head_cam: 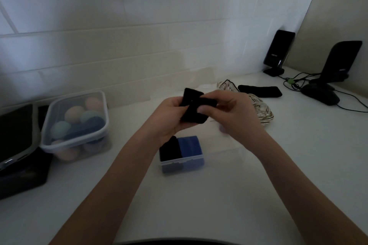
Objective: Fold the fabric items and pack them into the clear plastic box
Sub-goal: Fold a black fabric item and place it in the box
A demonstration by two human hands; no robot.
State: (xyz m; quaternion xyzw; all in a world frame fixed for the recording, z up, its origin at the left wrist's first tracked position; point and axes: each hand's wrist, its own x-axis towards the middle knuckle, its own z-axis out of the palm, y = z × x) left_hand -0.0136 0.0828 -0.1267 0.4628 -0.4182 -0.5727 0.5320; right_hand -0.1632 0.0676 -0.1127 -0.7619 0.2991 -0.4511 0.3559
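Both hands hold a black fabric band [196, 108] in the air above the white table. My left hand [169, 118] grips its left side and my right hand [232, 113] pinches its right side, with the band partly folded over itself. Below the hands stands the clear plastic box [182, 162], which holds a folded black piece [170, 148] on the left and a folded blue piece [190, 145] beside it. Another black band [259, 90] lies flat at the back right. A cream striped fabric item [261, 109] lies partly hidden behind my right hand.
A lidded clear container [77, 125] with several coloured round items stands at the left, next to a dark case [18, 145]. Two black speakers [278, 51] [338, 61] with cables [294, 82] stand at the back right, against the tiled wall.
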